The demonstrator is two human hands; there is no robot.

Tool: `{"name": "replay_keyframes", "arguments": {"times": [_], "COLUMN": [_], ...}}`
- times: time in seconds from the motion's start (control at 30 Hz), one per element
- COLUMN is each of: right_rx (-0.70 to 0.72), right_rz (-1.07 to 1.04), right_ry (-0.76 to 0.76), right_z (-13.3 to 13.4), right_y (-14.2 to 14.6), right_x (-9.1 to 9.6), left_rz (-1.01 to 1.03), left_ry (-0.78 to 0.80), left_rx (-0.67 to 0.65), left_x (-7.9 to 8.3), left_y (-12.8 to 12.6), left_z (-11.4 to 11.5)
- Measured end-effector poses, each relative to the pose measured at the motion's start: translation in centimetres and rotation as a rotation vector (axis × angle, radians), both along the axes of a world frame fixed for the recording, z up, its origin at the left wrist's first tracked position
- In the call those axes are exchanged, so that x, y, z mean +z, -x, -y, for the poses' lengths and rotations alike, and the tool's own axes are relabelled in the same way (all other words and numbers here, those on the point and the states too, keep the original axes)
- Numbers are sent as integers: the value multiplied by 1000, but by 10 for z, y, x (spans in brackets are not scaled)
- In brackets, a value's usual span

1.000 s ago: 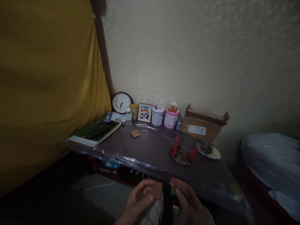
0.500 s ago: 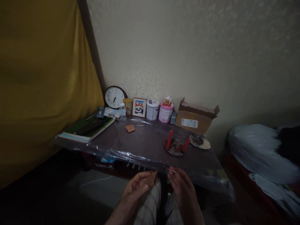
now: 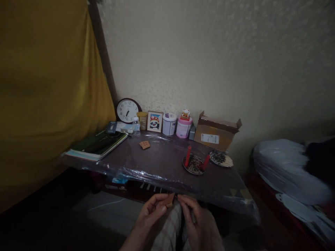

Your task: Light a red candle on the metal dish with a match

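Low in the frame, just right of centre, the left hand (image 3: 149, 214) grips a small brown card (image 3: 167, 201) by one end, and here's the right hand (image 3: 197, 218), fingertips pinched on a thin stick (image 3: 176, 196)! Its reddish tip sits right by the card's free edge; touching or not, I can't tell. Risky spot: so slim a stick could roll out of that pinch or snap under a hard push, and the card, backed only at one end, could buckle. Anything dropped could land on the trousers (image 3: 167, 230) below. If that tip were to catch, fingers are close, and so is the plastic sheet (image 3: 146, 176) along the table's edge. Farther out, centre right, one red candle (image 3: 206, 162) leans in its dish (image 3: 195, 173); a bump could topple it.
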State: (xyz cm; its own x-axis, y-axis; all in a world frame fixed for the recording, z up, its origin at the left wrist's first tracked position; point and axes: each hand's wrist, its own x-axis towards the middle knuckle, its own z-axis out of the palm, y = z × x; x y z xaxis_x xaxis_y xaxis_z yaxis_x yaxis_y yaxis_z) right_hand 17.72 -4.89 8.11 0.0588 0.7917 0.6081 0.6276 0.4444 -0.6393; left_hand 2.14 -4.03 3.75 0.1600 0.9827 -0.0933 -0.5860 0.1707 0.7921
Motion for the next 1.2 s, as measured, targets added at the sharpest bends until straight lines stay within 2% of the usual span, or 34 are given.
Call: {"name": "replay_keyframes", "arguments": {"times": [0.1,0.33,0.53,0.67,0.8,1.0,1.2], "right_rx": [105,200,195,213,193,205,201], "right_rz": [103,106,7,-1,-35,-26,-4], "right_ry": [-14,-41,-150,-154,-229,-184,-158], "right_z": [1,1,-5,-11,-20,-32,-38], "right_y": [1,3,10,12,12,10,9], "right_x": [8,15,11,7,1,-5,0], "left_rz": [16,-15,-23,-4,20,75,95], "left_ry": [-20,-43,-71,-80,-109,-72,-49], "left_rx": [8,76,117,97,71,63,75], "left_x": [0,3,14,20,23,29,37], "left_y": [1,4,5,6,6,5,4], "left_z": [0,-4,-8,-10,-13,-18,-22]}}
